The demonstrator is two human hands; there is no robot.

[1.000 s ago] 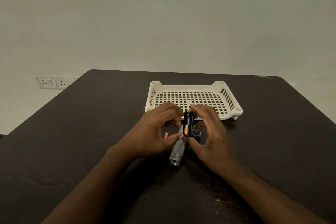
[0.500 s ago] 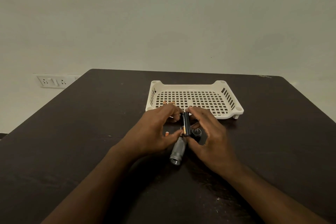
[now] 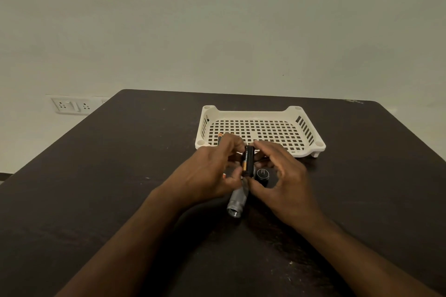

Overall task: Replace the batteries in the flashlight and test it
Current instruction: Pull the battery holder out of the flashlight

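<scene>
A black battery holder (image 3: pixel 248 161) with an orange-and-black battery in it stands upright between both hands. My left hand (image 3: pixel 207 176) and my right hand (image 3: pixel 281 176) pinch it with fingertips at top and bottom. Under the hands a grey flashlight body (image 3: pixel 237 201) lies on the dark table, its lens end toward me. The black tail cap (image 3: pixel 262 174) with a spring sits on the table just right of the holder. A loose orange-tipped battery (image 3: pixel 219 138) shows behind my left hand, and another small orange end (image 3: pixel 224 176) peeks out below the fingers.
A white slotted plastic tray (image 3: pixel 311 136) stands just beyond the hands, with nothing visible in it. The dark table (image 3: pixel 120 176) extends left and right. A wall socket plate (image 3: pixel 71 105) is at the far left on the pale wall.
The battery holder has been turned slightly between the fingers and stays upright. Both hands keep their place over the flashlight.
</scene>
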